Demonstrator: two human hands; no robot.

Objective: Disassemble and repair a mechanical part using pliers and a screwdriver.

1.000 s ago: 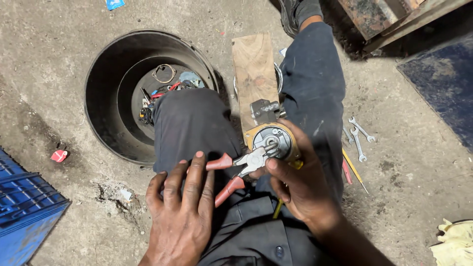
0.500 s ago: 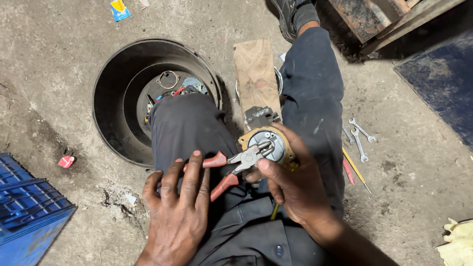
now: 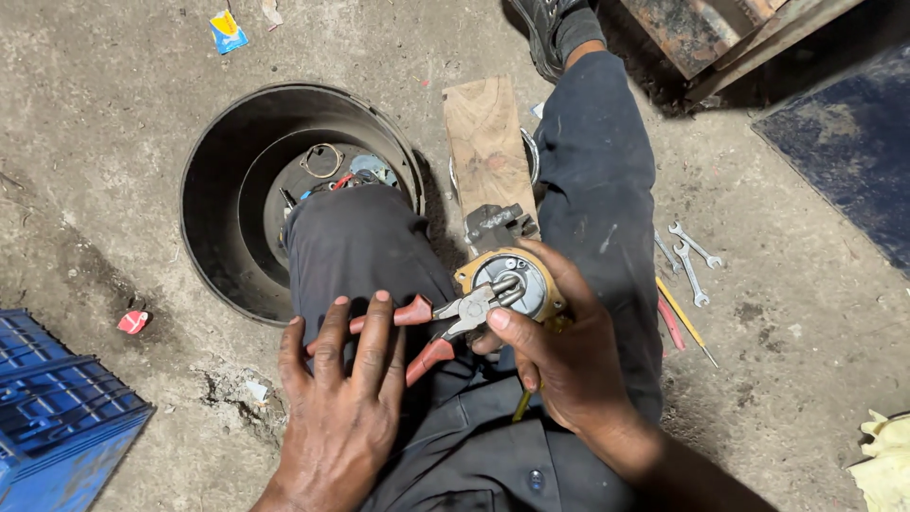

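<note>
Beside the left hand (image 3: 341,417), pliers (image 3: 445,327) with red handles and grey steel jaws. Under the right hand (image 3: 559,360), a silver round part (image 3: 517,280) ringed in tan. Right of it, 2 silvery wrenches (image 3: 690,254). Far left, a blue crate (image 3: 52,408); above, a black tub (image 3: 227,190).

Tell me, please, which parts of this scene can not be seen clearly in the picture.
Head view only:
- Underside of the round metal part: hidden by the right hand.
- Pliers handles: partly under the left hand.
- Small pieces in the black tub: too small, partly behind the knee.
- Blue crate: cut off by the left edge.
</note>
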